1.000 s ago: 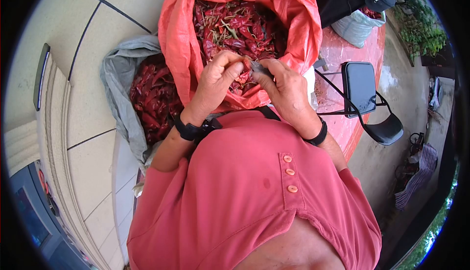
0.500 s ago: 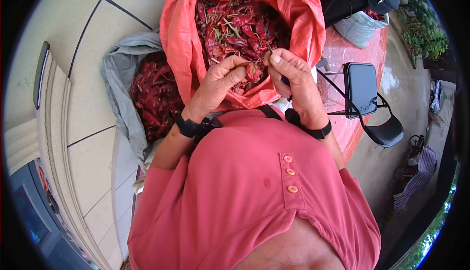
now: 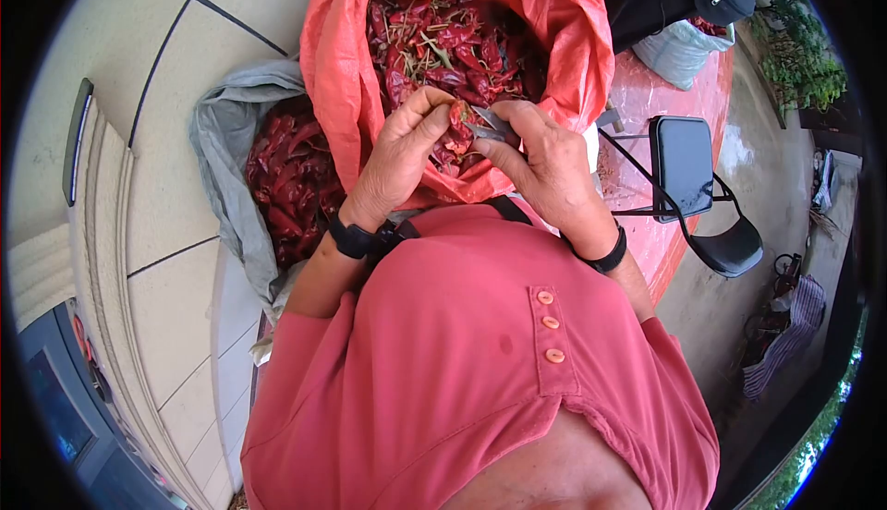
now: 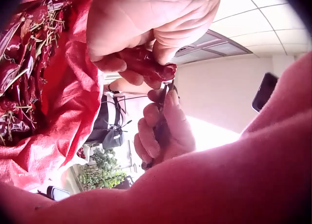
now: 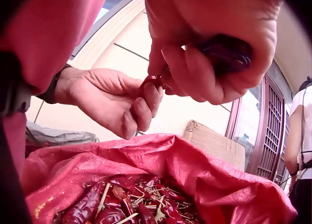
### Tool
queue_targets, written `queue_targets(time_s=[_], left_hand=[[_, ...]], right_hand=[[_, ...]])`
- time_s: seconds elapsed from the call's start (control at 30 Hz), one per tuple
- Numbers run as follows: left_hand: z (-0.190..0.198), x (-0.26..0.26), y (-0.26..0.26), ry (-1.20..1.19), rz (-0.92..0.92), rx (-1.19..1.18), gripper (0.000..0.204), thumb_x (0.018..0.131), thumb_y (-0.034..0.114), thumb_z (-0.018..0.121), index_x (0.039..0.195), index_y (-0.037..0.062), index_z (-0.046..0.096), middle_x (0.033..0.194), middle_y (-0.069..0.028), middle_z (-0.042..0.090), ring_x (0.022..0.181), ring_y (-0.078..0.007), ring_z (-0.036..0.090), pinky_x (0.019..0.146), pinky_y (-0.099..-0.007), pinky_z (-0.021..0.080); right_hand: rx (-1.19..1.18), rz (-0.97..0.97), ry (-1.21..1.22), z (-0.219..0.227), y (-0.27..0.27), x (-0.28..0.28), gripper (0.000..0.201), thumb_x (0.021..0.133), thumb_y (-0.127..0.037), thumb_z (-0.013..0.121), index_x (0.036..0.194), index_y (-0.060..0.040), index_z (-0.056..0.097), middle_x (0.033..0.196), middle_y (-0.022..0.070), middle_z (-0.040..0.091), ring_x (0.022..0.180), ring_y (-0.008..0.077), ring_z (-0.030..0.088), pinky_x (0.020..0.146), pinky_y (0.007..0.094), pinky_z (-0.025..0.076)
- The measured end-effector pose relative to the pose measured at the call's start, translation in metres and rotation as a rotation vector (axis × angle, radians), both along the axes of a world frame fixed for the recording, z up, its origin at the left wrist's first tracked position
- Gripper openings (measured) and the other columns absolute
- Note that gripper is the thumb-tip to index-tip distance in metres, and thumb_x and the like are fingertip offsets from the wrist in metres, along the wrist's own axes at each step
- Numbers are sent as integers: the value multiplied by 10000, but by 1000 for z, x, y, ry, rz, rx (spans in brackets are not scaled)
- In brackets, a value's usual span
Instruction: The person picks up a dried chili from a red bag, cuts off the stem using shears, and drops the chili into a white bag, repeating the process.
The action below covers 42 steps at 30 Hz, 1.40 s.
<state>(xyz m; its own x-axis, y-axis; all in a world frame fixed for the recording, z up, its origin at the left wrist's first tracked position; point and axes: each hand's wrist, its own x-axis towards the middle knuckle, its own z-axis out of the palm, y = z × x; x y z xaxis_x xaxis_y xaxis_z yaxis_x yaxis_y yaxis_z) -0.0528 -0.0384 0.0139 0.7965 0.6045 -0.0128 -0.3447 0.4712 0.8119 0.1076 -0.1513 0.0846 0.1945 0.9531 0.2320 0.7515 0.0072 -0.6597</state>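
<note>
My left hand (image 3: 397, 154) pinches a dried red chili (image 3: 459, 122) between thumb and fingers, above the near side of an open red woven sack (image 3: 328, 76). In my right hand (image 3: 554, 163) is a pair of small scissors (image 3: 496, 126), with dark blades at the chili's end. From the left wrist view, the chili (image 4: 141, 63) lies along the left fingers, the blade tips (image 4: 167, 90) right at its cut-looking end. A dark blue handle (image 5: 226, 53) shows inside the right palm in the right wrist view. Dried chilies (image 3: 443, 48) with loose stems fill the sack below.
A grey sack (image 3: 222, 140) of chilies stands to the left. On the right are a black folding chair (image 3: 679, 168), a red surface (image 3: 637, 94) and a pale sack (image 3: 679, 53). Another person (image 5: 304, 126) stands at the right edge of the right wrist view.
The scissors and right hand swung away from the chili half a second ago, then came back left against it. My left hand stays nearly in place, the chili turned more upright.
</note>
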Motion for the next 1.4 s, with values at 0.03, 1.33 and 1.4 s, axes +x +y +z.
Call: queue_targets(time_s=[0.03, 1.33, 1.4], left_hand=[[0, 0, 0, 11, 5, 11, 169, 1008, 125, 500, 1151, 48, 544, 1075, -9, 590, 1029, -87, 531, 951, -259, 398], [-1, -13, -6, 74, -35, 68, 169, 982, 89, 539, 1129, 13, 574, 1058, -58, 629, 959, -97, 587, 852, -237, 477], [-1, -13, -7, 73, -32, 39, 170, 989, 94, 527, 1134, 13, 564, 1063, -51, 627, 952, -90, 587, 832, -227, 479]], right_hand=[[-3, 9, -23, -2, 0, 0, 316, 848, -280, 693, 1063, -66, 605, 901, 104, 651, 736, 306, 655, 594, 390, 500], [-361, 146, 1434, -13, -7, 19, 191, 961, -208, 605, 1043, -36, 618, 786, -14, 575, 650, 52, 471, 579, 204, 389], [-252, 48, 1205, -15, -8, 8, 208, 955, -208, 614, 1052, -25, 619, 767, -19, 571, 661, 72, 499, 592, 228, 418]])
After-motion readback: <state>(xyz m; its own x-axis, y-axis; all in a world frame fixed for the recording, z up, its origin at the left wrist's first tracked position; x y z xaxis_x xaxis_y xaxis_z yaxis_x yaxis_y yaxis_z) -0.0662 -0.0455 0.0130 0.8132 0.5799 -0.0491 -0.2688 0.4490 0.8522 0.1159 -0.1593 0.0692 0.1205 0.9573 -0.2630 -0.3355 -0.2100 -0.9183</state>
